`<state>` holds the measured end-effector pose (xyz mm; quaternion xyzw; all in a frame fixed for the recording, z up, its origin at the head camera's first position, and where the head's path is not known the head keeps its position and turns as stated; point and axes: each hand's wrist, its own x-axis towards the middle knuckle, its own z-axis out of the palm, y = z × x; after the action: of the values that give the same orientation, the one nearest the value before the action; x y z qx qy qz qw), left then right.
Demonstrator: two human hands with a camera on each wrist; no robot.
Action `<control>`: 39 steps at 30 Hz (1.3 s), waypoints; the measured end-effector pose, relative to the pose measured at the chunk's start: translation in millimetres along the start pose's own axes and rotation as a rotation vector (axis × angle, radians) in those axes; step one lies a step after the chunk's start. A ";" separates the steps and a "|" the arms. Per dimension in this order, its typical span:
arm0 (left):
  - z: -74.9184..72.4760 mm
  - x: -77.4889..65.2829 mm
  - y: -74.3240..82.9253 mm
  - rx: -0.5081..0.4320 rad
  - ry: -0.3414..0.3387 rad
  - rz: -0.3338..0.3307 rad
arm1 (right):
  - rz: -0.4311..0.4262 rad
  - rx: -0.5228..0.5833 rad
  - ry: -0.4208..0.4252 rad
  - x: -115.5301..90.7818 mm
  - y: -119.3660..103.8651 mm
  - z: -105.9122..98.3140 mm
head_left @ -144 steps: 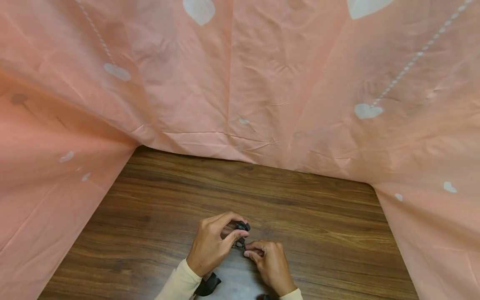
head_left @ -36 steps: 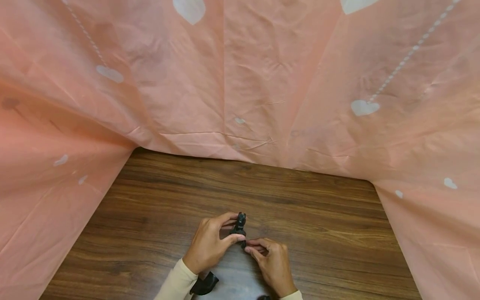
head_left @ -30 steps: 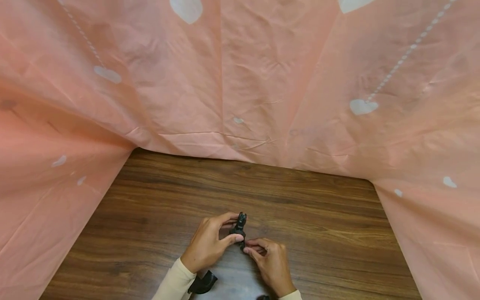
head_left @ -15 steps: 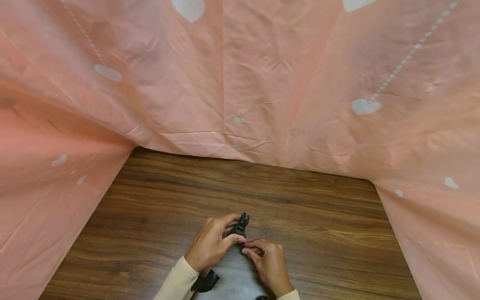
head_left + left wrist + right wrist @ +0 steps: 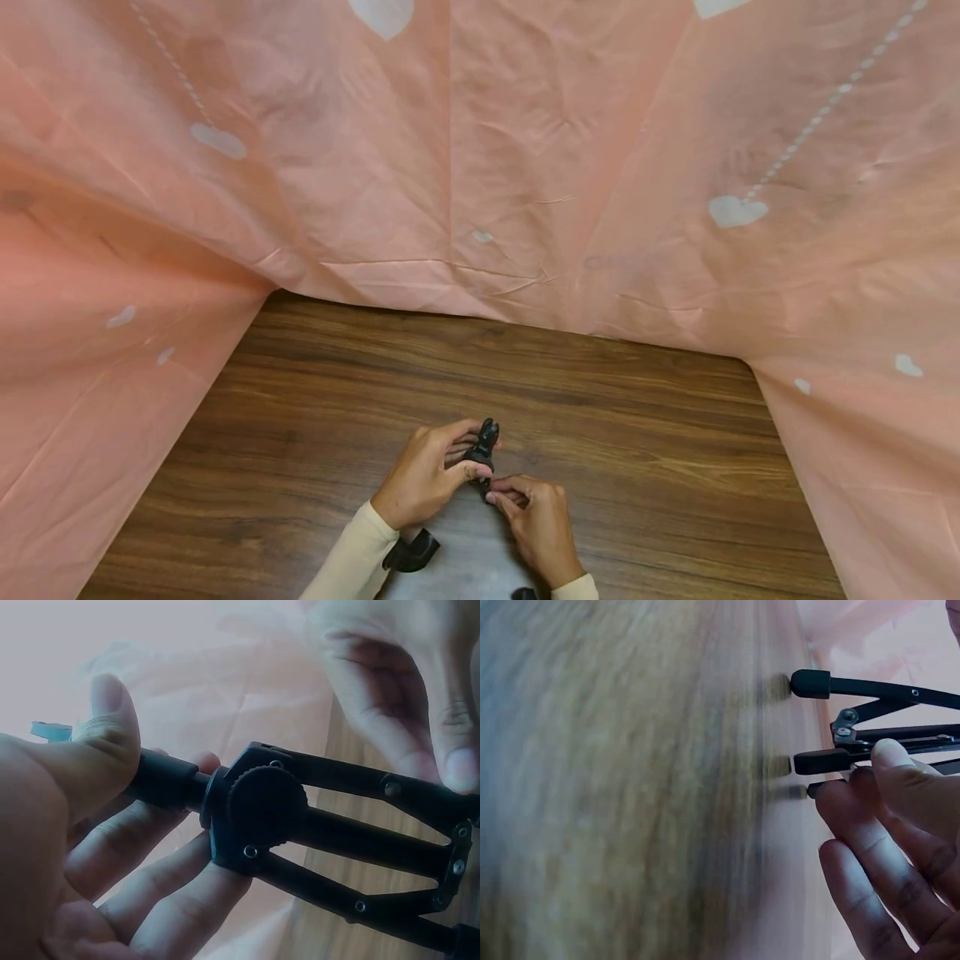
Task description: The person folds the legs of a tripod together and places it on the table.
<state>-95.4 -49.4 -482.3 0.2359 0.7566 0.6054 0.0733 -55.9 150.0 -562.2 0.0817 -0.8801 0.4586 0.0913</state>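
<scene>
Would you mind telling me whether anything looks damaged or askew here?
Nothing stands out: the black tripod, held by the left hand and right hand, shows no visible break, and the pink cloth is merely creased.

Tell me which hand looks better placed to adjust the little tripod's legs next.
Probably the right hand: it pinches one leg near its end, while the left hand holds the tripod by its upper column.
</scene>
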 end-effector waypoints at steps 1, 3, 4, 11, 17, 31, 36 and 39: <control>-0.4 0.3 0.1 -0.019 -0.003 -0.009 | 0.002 0.001 0.000 0.3 -0.4 0.2; -1.1 0.5 0.1 -0.046 -0.009 -0.023 | 0.003 -0.009 0.003 0.6 -1.2 0.8; -1.3 0.5 0.0 -0.057 -0.010 -0.027 | 0.004 -0.012 0.005 0.8 -1.7 1.1; 0.3 -2.0 0.1 0.010 0.011 -0.025 | -0.005 -0.028 0.030 -2.2 0.0 0.9; 2.9 -8.2 3.2 0.203 0.094 -0.006 | -0.010 0.008 0.057 -5.6 3.6 -4.7; 11.5 -14.1 7.3 0.432 0.245 0.027 | -0.022 -0.017 0.101 -4.4 3.6 -13.3; 7.1 -14.6 8.5 0.455 0.188 0.025 | -0.007 -0.012 0.097 -4.0 2.4 -13.1; 6.0 -14.2 8.8 0.456 0.193 0.028 | 0.001 -0.018 0.093 -3.9 2.2 -12.7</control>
<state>-78.1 -49.0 -477.9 0.1978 0.8738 0.4399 -0.0626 -51.5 161.9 -557.7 0.0591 -0.8792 0.4538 0.1328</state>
